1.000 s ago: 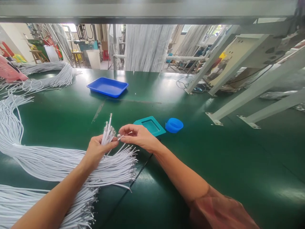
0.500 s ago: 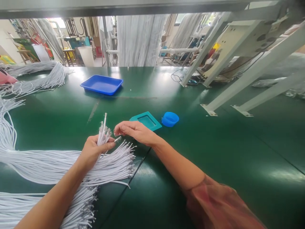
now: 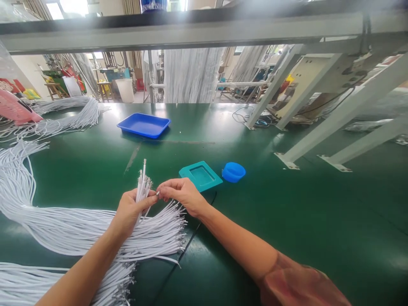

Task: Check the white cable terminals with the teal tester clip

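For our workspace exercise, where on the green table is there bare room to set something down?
Mostly bare: the patch bordered by the blue bowl, frame feet and right sleeve; another between the blue tray and teal tray. Crowded: the left side, with white cables, and around the left hand and right hand.

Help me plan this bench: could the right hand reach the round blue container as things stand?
Probably yes: the round blue container stands nearby, with only the low teal tray partly between, though the right hand pinches a cable end.
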`<state>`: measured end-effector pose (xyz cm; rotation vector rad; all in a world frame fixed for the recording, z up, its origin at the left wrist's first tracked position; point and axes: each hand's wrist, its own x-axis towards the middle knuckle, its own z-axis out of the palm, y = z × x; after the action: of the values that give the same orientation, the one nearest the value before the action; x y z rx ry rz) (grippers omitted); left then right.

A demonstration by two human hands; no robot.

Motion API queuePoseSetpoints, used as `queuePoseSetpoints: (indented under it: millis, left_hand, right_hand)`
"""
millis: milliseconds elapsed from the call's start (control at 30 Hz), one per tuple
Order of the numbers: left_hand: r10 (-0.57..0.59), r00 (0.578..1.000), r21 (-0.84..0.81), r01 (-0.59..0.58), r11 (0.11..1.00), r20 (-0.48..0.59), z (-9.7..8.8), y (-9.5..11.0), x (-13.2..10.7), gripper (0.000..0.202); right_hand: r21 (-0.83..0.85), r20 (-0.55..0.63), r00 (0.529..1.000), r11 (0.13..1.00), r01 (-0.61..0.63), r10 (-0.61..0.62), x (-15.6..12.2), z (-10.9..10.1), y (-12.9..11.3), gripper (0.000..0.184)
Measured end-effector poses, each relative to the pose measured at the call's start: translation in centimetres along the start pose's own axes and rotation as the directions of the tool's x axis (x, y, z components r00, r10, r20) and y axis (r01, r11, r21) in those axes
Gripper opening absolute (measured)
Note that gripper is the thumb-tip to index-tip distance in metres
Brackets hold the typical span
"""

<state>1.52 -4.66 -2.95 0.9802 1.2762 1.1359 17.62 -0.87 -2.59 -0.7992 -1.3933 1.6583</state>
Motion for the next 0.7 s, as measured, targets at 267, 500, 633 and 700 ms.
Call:
queuePoseSetpoints:
  millis: [267, 500, 633, 700]
  left_hand:
    - [0.075, 0.994, 0.036, -0.073, 0.997, -0.077, 0.2, -0.6, -0.1, 0.025]
    - [0.042, 0.999, -0.036, -0.043, 0.998, -0.020, 0.2, -0.4, 0.1, 0.021]
    - [0.018, 1.000, -0.049, -0.018, 0.999, 0.014, 0.2, -0.4, 0.1, 0.020]
    - [0.018, 0.999, -0.053, -0.017, 0.998, 0.033, 0.2, -0.4, 0.0, 0.019]
  right_hand:
    - [-0.106, -0.191, 0.976, 0.991, 0.085, -0.104, -0.2, 1.1, 1.4, 0.017]
    - [-0.294, -0.288, 0.942, 0.952, 0.087, -0.175, -0.5, 1.6, 1.7, 0.019]
    - [-0.625, -0.258, 0.876, 0.762, 0.170, -0.407, -0.9, 1.7, 1.8, 0.017]
    - [-0.801, -0.096, 0.813, 0.530, 0.280, -0.575, -1.0, 1.3, 2.2, 0.019]
